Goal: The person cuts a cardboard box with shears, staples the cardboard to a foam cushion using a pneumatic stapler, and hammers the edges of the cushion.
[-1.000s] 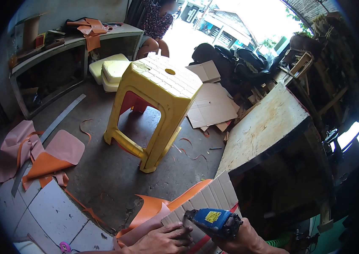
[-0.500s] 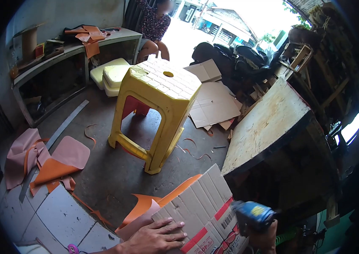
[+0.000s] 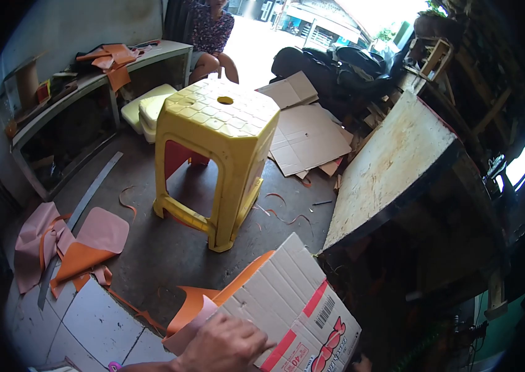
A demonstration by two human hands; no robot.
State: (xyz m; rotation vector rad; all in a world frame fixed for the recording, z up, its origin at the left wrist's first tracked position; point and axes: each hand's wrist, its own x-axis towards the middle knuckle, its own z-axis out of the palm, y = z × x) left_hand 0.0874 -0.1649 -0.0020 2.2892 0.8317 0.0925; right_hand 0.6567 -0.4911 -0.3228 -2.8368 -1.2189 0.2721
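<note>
A printed cardboard piece point(image 3: 287, 291) with red bands and a barcode leans in front of me at the bottom. Against its left side, my left hand point(image 3: 228, 341) is closed, fingers curled in, slightly blurred; what they grip is hidden. Orange and pink sheet material point(image 3: 197, 310) sticks out behind the board beside this hand. Only a small dark bit of my right hand point(image 3: 361, 364) shows at the bottom edge, by the board's lower right corner; its fingers are hidden.
A yellow plastic stool point(image 3: 216, 142) stands ahead. Pink and orange scraps point(image 3: 98, 239) and a long metal strip point(image 3: 95, 192) lie left. Flat cardboard point(image 3: 309, 139) lies beyond the stool. A worn board point(image 3: 392, 173) rises at right. A person point(image 3: 213, 37) sits at the back.
My left hand's fingers, spread flat on the cardboard before, are now curled in. My right hand has dropped low, and the blue and black power tool it held is out of sight.
</note>
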